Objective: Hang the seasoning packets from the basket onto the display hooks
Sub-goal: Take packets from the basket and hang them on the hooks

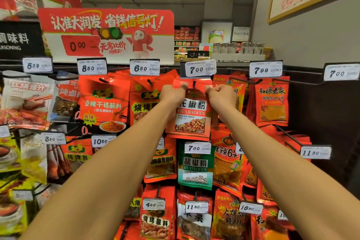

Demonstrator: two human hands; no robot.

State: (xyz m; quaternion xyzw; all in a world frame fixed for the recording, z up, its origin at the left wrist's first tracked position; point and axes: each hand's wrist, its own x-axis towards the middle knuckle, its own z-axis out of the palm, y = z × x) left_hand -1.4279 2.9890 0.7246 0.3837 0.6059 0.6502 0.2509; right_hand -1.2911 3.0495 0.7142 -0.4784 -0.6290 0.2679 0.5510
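A red seasoning packet (191, 115) marked HUAJIAOFEN hangs at the top row of the display, under the 7.00 price tag (198, 68). My left hand (172, 94) pinches its top left corner and my right hand (221, 96) pinches its top right corner. The black display hook (194, 84) shows at the packet's hole, between my two hands. The basket is out of view.
Rows of red seasoning packets hang on hooks all around, each with a price tag at its tip. A green packet (195, 167) hangs just below. Bare hook arms (303, 82) jut out at the upper right. A red promotional sign (109, 33) stands above the rack.
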